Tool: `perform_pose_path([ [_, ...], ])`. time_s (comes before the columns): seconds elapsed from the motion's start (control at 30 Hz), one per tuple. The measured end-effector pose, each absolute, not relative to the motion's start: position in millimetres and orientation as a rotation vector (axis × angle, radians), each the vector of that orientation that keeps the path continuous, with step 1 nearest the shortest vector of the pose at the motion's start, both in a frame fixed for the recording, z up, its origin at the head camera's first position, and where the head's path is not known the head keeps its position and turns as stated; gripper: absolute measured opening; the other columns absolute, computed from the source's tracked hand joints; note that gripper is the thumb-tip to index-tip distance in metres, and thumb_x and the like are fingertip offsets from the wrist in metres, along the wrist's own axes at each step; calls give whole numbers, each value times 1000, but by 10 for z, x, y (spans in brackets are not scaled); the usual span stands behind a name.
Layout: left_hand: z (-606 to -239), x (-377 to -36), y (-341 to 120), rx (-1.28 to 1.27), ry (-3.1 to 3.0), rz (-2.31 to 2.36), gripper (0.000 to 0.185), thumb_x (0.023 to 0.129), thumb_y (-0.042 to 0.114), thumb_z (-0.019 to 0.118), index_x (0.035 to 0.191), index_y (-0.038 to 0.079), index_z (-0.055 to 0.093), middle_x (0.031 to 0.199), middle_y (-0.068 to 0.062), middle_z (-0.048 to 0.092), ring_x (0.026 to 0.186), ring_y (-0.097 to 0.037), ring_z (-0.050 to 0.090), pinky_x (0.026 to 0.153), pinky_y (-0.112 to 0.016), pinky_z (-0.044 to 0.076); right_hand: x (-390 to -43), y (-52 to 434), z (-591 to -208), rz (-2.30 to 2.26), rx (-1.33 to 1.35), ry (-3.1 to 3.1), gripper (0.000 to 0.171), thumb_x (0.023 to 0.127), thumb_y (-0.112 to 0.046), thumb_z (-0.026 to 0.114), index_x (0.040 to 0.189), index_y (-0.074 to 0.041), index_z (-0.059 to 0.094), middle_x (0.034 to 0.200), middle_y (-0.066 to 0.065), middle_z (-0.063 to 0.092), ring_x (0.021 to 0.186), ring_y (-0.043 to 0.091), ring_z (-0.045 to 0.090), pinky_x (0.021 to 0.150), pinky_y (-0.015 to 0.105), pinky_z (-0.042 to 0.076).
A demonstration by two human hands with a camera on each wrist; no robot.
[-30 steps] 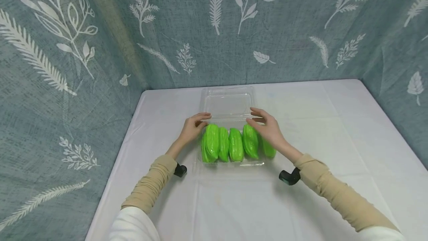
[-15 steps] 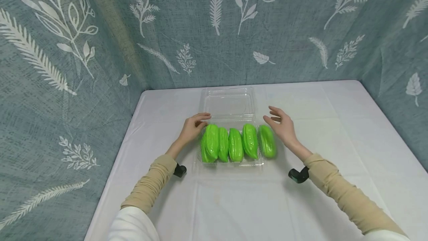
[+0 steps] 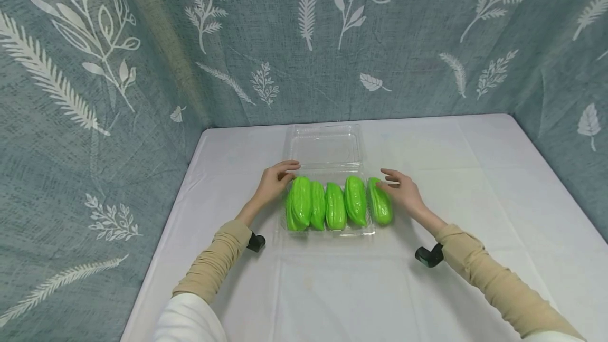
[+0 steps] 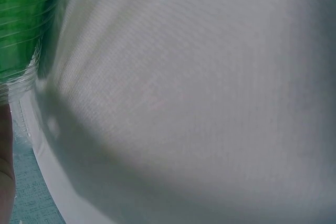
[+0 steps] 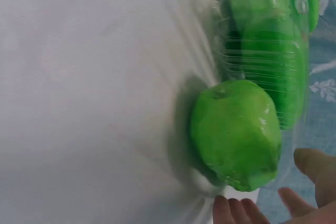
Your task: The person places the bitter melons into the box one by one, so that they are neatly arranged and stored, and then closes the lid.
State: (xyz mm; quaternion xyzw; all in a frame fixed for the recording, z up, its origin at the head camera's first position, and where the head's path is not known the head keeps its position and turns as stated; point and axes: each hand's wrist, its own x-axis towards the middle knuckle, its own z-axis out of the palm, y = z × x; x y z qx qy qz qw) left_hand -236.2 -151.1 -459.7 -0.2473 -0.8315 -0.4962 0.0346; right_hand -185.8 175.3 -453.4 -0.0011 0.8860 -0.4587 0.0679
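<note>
Several bright green, ribbed, elongated fruits [image 3: 335, 206] lie side by side in a clear plastic clamshell box [image 3: 351, 231], its lid [image 3: 325, 145] folded back flat. One more such fruit [image 3: 380, 202] rests on the cloth just outside the box's right wall. My right hand [image 3: 401, 191] is over this loose fruit's far end; in the right wrist view, its thumb and fingers [image 5: 237, 211] are spread apart beside the fruit. At the box's back left corner is my left hand [image 3: 275, 181], fingers extended over the rim. The left wrist view catches only a sliver of that hand beside the box.
A white cloth covers the table [image 3: 332, 289]. Blue-grey curtains [image 3: 408, 67] with white leaf prints hang behind it and along both sides. A small black camera sits on each wrist, the right one [image 3: 429, 255] close above the cloth.
My right hand has moved right, off the box, then come down toward the loose fruit, which shows fully after being partly covered. The left hand has stayed at the box corner.
</note>
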Motion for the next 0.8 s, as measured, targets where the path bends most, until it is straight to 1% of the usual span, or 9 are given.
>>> perform_pose_path([
  [0.07,-4589,-2351,-1508,-755,-2556,-1534,26,83,-11,53,109,-11,58,119,-23,54,96,-39,58,80,-33,53,-1849,1758,-4565,-1378,-27,2649,52,89,-25,55,133,-3,40,128,28,43,113,43,47,93,49,43],
  [0.17,-4473,-2278,-1479,-733,-2569,-1567,27,83,-12,52,109,-11,58,120,-26,52,97,-41,57,81,-41,52,-1834,1764,-4598,-1371,-59,2622,53,88,-28,57,133,-5,41,129,28,43,114,43,46,94,49,42],
  [0.43,-4457,-2274,-1471,-742,-2570,-1534,26,84,-12,52,109,-13,57,119,-26,52,96,-42,57,80,-38,53,-1810,1781,-4625,-1370,-108,2609,55,85,-29,60,132,-6,43,130,26,42,114,41,46,93,48,43],
  [0.8,-4478,-2283,-1466,-754,-2563,-1549,27,83,-13,51,109,-14,57,119,-27,52,94,-42,57,79,-36,53,-1808,1795,-4685,-1368,-111,2620,55,85,-30,60,132,-7,43,131,25,43,113,41,47,92,49,43],
])
